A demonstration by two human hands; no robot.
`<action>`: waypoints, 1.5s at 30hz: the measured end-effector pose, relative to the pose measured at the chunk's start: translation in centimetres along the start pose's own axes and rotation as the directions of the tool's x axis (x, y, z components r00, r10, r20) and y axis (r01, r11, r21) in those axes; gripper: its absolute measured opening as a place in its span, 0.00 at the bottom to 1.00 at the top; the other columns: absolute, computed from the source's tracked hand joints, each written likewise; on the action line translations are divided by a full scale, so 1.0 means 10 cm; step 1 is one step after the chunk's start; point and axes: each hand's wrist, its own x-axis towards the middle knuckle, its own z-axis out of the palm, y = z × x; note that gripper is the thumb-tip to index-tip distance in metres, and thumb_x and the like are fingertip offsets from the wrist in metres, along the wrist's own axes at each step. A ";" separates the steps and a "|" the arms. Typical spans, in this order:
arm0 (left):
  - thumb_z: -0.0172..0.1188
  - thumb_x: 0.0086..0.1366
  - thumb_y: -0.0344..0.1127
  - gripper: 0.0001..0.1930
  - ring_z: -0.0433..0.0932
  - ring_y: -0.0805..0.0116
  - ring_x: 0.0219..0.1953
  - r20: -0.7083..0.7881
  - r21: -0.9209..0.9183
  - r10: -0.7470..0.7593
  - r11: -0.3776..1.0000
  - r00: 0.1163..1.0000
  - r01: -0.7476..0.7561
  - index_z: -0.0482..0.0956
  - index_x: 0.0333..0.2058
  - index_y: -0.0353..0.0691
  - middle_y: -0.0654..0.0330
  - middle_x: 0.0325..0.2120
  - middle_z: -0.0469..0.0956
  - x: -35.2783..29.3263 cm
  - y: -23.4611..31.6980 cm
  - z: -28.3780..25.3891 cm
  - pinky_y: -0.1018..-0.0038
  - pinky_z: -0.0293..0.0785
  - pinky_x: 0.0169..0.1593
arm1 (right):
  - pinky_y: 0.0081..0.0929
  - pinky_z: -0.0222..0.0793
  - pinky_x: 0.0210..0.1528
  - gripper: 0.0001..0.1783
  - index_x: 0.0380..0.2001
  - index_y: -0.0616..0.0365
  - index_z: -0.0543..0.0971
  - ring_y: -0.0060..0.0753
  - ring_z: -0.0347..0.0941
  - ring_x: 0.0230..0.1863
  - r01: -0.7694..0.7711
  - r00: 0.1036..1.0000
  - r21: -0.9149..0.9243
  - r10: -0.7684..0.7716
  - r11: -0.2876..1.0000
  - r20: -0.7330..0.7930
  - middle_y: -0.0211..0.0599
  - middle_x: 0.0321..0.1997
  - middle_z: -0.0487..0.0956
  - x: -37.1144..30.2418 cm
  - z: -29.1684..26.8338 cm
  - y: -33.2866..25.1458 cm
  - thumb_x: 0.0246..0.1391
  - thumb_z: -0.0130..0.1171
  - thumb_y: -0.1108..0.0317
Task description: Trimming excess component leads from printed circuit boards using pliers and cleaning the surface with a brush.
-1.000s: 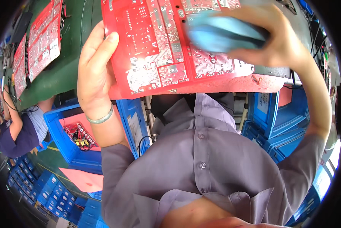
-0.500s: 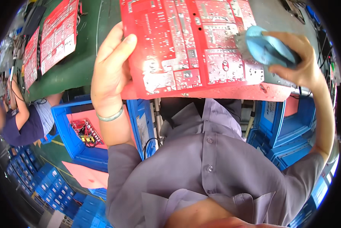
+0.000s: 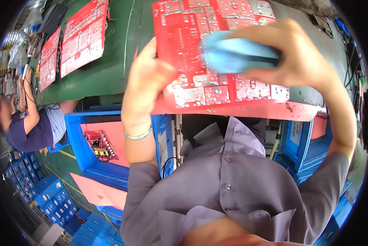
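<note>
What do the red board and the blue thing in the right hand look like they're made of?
The red board looks like rigid laminate with a glossy red coating; silvery metal pads and traces show across it. The blue wad in the right hand looks like soft cloth or foam, matte and bunched, though blur leaves that open. The left hand holds the board's edge.

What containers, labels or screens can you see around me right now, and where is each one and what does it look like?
Blue plastic crate: below the bench at my left, rectangular, holding a red circuit board on a pink sheet.
Blue crates: under the bench at my right, rectangular, one showing a pale label too blurred to describe.
Stacked small blue bins: lower left on the floor, in rows.
Screens: none that I can tell.
</note>
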 end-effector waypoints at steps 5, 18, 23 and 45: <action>0.66 0.46 0.21 0.37 0.72 0.72 0.46 -0.109 0.103 -0.003 0.995 0.994 0.014 0.58 0.55 0.31 0.58 0.46 0.72 -0.03 0.05 0.23 0.73 0.68 0.51 | 0.31 0.67 0.44 0.33 0.44 0.63 0.75 0.43 0.75 0.39 -0.267 0.964 -0.036 0.266 0.963 -0.031 0.46 0.39 0.78 -0.75 -0.34 0.33 0.26 0.70 0.66; 0.60 0.49 0.19 0.24 0.75 0.76 0.34 -0.186 -0.069 -0.167 0.985 0.968 0.157 0.65 0.47 0.31 0.59 0.36 0.76 -0.03 0.03 0.29 0.80 0.72 0.37 | 0.35 0.71 0.31 0.21 0.36 0.62 0.77 0.49 0.75 0.28 0.111 0.994 0.029 -0.110 0.993 -0.023 0.50 0.26 0.78 0.99 0.13 -0.21 0.39 0.61 0.58; 0.59 0.52 0.19 0.35 0.69 0.70 0.50 -0.149 -0.046 -0.012 0.999 0.989 0.005 0.53 0.58 0.32 0.55 0.49 0.69 -0.06 0.04 0.24 0.73 0.66 0.53 | 0.28 0.68 0.47 0.30 0.46 0.69 0.72 0.30 0.74 0.41 -0.125 0.992 -0.035 0.124 0.992 -0.027 0.44 0.39 0.78 -0.17 -0.22 0.32 0.36 0.68 0.69; 0.56 0.48 0.16 0.38 0.67 0.72 0.52 -0.144 -0.154 -0.121 0.983 0.982 0.099 0.54 0.59 0.30 0.56 0.52 0.67 0.01 0.18 0.17 0.76 0.62 0.55 | 0.25 0.67 0.45 0.29 0.42 0.68 0.74 0.24 0.70 0.39 -0.540 0.832 0.177 0.553 0.823 -0.036 0.37 0.37 0.76 -0.01 -0.35 0.40 0.37 0.67 0.62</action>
